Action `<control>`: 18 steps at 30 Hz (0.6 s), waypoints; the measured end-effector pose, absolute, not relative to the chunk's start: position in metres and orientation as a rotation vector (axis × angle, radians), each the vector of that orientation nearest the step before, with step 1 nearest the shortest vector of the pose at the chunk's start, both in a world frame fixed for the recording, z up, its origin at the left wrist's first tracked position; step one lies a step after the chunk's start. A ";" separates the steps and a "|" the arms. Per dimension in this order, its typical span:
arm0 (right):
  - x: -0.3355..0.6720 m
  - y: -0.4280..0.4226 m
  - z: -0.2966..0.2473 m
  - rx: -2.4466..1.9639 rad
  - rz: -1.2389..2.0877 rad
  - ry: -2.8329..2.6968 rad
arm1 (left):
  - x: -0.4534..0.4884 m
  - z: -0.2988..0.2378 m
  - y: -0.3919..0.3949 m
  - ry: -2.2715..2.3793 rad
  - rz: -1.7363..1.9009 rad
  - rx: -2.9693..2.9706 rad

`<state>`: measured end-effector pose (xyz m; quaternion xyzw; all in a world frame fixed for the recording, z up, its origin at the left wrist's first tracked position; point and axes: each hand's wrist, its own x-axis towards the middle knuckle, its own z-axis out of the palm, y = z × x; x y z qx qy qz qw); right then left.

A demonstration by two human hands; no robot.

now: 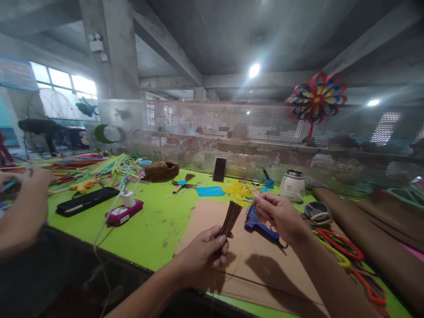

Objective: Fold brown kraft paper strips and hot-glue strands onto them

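My left hand (210, 247) is closed around the lower end of a dark brown pleated paper bundle (232, 215), which fans out slightly at the top. My right hand (280, 215) is raised to the right of it, thumb and fingertips pinched together; whatever they hold is too small to make out. Just below those fingers a blue glue gun (263, 229) lies on brown cardboard sheets (205, 217). A thin yellow thread (239, 260) shows faintly below the bundle. Farther back lies a brown piece with a blue flower-shaped centre (182, 182).
Scissors with red handles (344, 243) and a rolled brown sheet (357, 221) lie at right, near a white pot (293, 185). At left are a purple power strip (124, 213), a black case (86, 201), colourful strips (99, 170) and another person's arm (26, 212). A phone (219, 169) leans behind.
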<state>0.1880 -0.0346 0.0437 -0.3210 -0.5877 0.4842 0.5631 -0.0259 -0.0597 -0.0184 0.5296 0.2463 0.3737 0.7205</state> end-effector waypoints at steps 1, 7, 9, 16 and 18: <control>0.187 -0.036 0.048 -0.760 1.156 -1.400 | -0.027 -0.019 -0.061 0.533 0.835 1.157; 0.184 -0.043 0.076 -0.787 1.309 -1.404 | -0.038 -0.012 -0.067 0.427 0.930 1.005; 0.179 -0.048 0.078 -0.815 1.336 -1.404 | -0.043 -0.008 -0.067 0.401 0.994 0.963; 0.138 -0.076 0.043 -1.012 1.240 -1.554 | -0.040 0.016 -0.064 0.362 1.232 0.875; 0.126 -0.082 0.032 -1.066 1.197 -1.610 | -0.037 0.024 -0.063 0.332 1.258 0.876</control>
